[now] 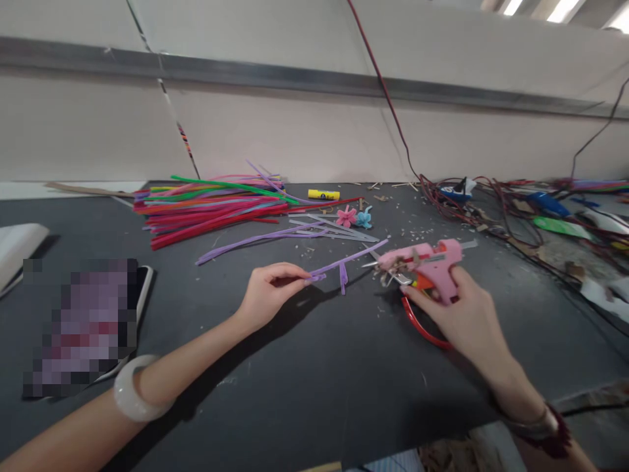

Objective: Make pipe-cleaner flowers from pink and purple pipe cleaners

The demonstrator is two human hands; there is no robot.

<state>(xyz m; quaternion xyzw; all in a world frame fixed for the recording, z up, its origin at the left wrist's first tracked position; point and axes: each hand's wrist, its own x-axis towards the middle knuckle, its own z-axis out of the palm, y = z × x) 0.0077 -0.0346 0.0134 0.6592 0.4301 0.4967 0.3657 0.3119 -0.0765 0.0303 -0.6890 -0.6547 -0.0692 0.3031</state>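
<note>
Head view looks down at a dark grey work table (299, 400) where a lilac pipe cleaner (346, 265) is held in the air. It is a thin, fuzzy stem with a short piece branching downward near its middle, forming a rough T or cross shape. Its long axis runs nearly level across the view, rising gently from lower left to upper right, and its free tip points toward the space just behind a pink hot glue gun (422, 265). That tip ends just left of the gun, near its top.

The left hand (270, 295) sits left of the gun, closed in a pinch on the stem's lower end, with a white bangle (135, 388) on that wrist. The right hand (472, 321) is closed around the gun, its fingers curling over the pink body. Red-handled pliers (422, 328) lie under that hand, their metal jaws showing just left of the gun.

Farther from the gun, beyond the stem, lie pale grey strips (334, 228), a pink flower (346, 216), a blue flower (364, 218), a yellow glue stick (323, 195), a second lilac pipe cleaner (260, 238) and a large bundle of multicoloured pipe cleaners (211, 210).
</note>
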